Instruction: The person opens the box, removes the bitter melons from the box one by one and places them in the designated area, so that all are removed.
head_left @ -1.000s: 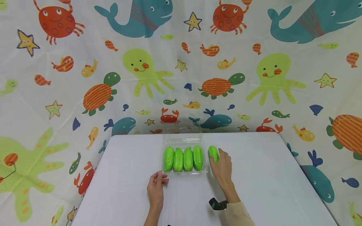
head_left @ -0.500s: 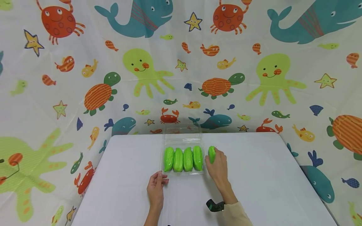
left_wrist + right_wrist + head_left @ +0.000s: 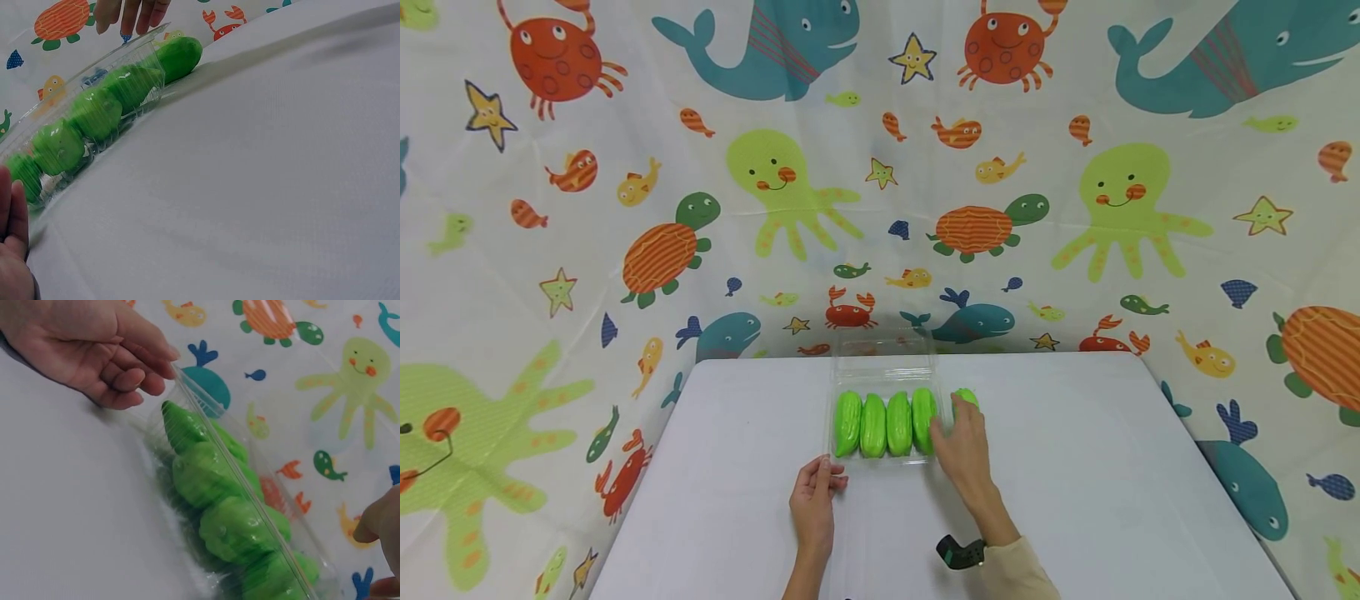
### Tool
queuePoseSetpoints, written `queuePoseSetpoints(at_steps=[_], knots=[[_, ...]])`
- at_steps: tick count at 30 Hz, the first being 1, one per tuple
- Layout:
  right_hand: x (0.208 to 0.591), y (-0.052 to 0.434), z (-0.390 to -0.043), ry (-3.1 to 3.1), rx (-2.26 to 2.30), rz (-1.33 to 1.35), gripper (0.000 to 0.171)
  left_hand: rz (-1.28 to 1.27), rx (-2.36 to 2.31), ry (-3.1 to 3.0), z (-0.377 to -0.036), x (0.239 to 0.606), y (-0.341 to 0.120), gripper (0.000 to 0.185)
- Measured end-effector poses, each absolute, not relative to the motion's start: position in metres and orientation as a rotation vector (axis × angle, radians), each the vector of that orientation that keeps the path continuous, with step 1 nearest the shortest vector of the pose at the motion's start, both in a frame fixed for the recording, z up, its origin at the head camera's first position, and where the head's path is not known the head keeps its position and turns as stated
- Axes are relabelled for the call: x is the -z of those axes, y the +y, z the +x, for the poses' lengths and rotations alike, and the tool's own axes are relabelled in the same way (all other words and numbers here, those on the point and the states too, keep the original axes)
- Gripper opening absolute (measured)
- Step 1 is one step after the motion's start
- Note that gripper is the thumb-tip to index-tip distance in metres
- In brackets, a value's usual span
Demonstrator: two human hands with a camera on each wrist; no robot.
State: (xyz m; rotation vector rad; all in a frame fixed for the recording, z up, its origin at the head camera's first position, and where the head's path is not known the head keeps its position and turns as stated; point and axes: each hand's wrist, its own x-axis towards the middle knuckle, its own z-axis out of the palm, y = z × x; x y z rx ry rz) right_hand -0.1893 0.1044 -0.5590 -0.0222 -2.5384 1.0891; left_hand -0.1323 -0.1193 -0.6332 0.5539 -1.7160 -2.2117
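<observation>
A clear plastic clamshell box [image 3: 887,461] with its lid raised holds several green ridged gourds [image 3: 873,425] side by side. My left hand [image 3: 812,498] pinches the box's near left corner, thumb and finger at the rim [image 3: 175,367]. My right hand [image 3: 964,450] is over the box's right end, its fingers [image 3: 128,15] hanging loosely above the rim in the left wrist view. One more green gourd [image 3: 181,57] lies on the table just outside that end. In the head view, my right hand hides most of that loose gourd.
The table [image 3: 1112,483] is covered in white. Behind it hangs a curtain [image 3: 895,192] printed with sea animals. A black wrist device [image 3: 961,552] sticks out from my right wrist.
My right hand has moved left from the loose gourd to the box's right wall. The gourd, held half a second ago, is out of its fingers. My left hand has stayed put.
</observation>
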Motion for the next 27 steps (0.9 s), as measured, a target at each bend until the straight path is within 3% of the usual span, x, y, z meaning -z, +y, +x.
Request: queuePoseSetpoints(at_steps=[27], knots=[[0.564,0.079,-0.188,-2.597,-0.990,0.079,0.053,0.555,2.228,-1.712,-0.134,0.631,-0.121,0.039]])
